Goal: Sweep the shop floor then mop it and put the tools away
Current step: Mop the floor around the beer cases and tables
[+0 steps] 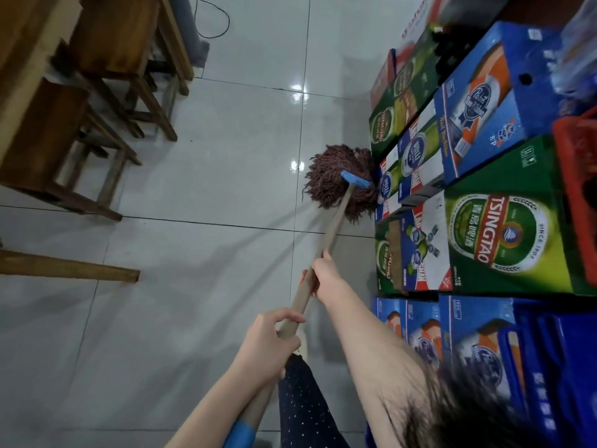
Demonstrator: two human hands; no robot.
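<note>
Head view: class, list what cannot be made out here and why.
- Head view: handle, near end cut off by the bottom edge.
- The floor under the mop head, hidden by its strands.
- The blue boxes at lower right, print blurred, partly behind hair.
- The stools, cut off by the top and left edges.

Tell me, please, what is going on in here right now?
A person is mopping the glossy tiled floor. Both hands grip the mop's wooden handle: the right hand further down the shaft, the left hand nearer the body. The brown string mop head lies on the floor, up against the base of the stacked beer cartons on the right. A few wooden stools stand off to the left, apart from the mop.
</note>
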